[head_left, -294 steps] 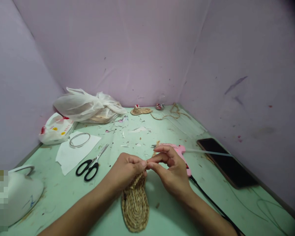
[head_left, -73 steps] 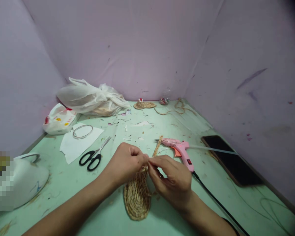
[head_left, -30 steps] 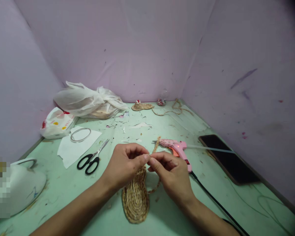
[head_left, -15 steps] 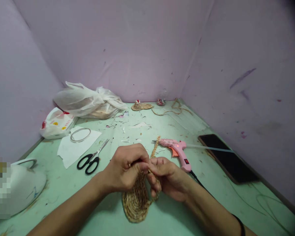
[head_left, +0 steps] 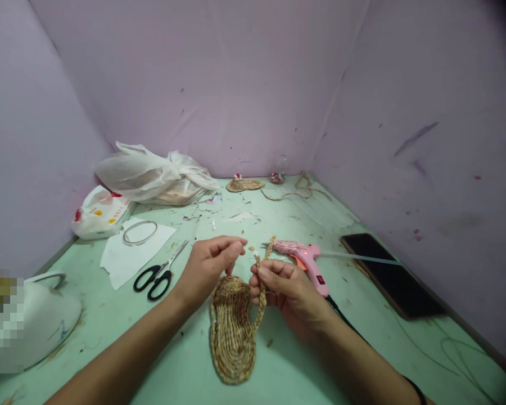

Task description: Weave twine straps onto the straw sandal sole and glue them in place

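Observation:
An oval sole woven of straw braid (head_left: 231,332) lies flat on the green table (head_left: 303,371) in front of me. A loose braided strand (head_left: 262,284) rises from its right edge. My right hand (head_left: 284,287) is closed around that strand, just right of the sole's far end. My left hand (head_left: 211,264) hovers above the sole's far left end with thumb and forefinger pinched together. Whether anything is in the pinch I cannot make out. A short braid piece (head_left: 270,246) lies just beyond both hands.
A pink glue gun (head_left: 306,259) with a black cord (head_left: 362,337) lies to the right, a dark phone (head_left: 388,275) beyond it. Black scissors (head_left: 156,275), white paper with a metal ring (head_left: 140,232) and plastic bags (head_left: 152,180) sit left. Twine (head_left: 297,191) lies by the back wall.
My hands have parted. The left hand has lifted off the sole and moved up-left, still pinched. The right hand now holds the braid strand upright, and the sole's far end is uncovered.

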A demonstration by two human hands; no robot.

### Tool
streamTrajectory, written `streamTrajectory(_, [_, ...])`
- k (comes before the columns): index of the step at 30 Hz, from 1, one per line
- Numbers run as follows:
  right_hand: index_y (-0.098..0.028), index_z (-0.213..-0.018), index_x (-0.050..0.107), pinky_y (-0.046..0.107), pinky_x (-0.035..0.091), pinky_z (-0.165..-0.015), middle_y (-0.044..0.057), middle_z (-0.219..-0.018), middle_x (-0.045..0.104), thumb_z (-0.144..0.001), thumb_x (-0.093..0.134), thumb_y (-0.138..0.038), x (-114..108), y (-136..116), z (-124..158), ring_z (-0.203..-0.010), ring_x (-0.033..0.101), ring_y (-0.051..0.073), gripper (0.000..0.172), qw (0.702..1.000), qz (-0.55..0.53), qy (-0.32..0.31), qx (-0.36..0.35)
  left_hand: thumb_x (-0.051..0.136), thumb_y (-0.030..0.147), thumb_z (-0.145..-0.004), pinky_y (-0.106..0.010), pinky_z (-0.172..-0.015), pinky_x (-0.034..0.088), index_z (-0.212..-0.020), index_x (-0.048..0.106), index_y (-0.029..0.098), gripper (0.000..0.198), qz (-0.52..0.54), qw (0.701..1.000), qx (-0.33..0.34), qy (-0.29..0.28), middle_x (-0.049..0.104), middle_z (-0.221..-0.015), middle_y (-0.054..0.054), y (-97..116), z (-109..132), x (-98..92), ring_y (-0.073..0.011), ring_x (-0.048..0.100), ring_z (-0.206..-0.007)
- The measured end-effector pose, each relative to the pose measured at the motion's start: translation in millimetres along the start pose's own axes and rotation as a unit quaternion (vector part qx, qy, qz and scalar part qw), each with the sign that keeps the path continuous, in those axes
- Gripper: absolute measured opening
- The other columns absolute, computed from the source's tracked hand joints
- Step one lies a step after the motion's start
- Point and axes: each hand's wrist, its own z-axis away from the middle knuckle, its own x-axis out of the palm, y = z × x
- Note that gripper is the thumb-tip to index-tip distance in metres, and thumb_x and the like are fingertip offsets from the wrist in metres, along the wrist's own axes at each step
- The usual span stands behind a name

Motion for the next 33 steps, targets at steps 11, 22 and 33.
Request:
streamTrajectory(11, [-0.010,-0.060,0.063,0.025,0.048,-0.056,0.003,-0.061,0.062,-0.059,0.076,-0.042,-0.9,11.3,5.2,-0.055,0.058,0.010,0.034,0.997,0.060,-0.038,0.040,0.069,0.021,-0.061,-0.016,-0.041,0.032,-0.057,0.057,0.011,0.017,0.221,0.964,-0.148,-0.011,0.053,-0.047,0.004,10.0,20.5,18.0,-0.0026,0.038,-0.037])
streamTrajectory(22, [-0.013,-0.081,0.066,0.019,0.045,-0.049,0.002,-0.073,0.065,-0.066,0.073,-0.037,-3.6,6.3,3.4,-0.047,0.054,0.005,0.029,0.998,0.060,0.006,-0.030,0.048,0.016,-0.078,-0.015,-0.035,0.014,-0.073,0.058,0.009,0.013,0.372,0.870,-0.282,-0.155,0.048,-0.042,0.004,1.5,16.3,-5.8,0.0005,0.011,-0.030])
streamTrajectory(33, [-0.012,-0.075,0.067,0.021,0.043,-0.042,0.001,-0.062,0.063,-0.058,0.076,-0.039,-4.6,10.8,2.8,-0.040,0.049,0.005,0.032,0.992,0.118,0.033,-0.016,0.057,0.029,-0.074,-0.017,-0.041,0.024,-0.064,0.054,0.012,0.020,0.010,0.985,-0.171,-0.030,0.052,-0.047,0.002,-2.0,34.5,12.6,-0.0050,0.036,-0.040])
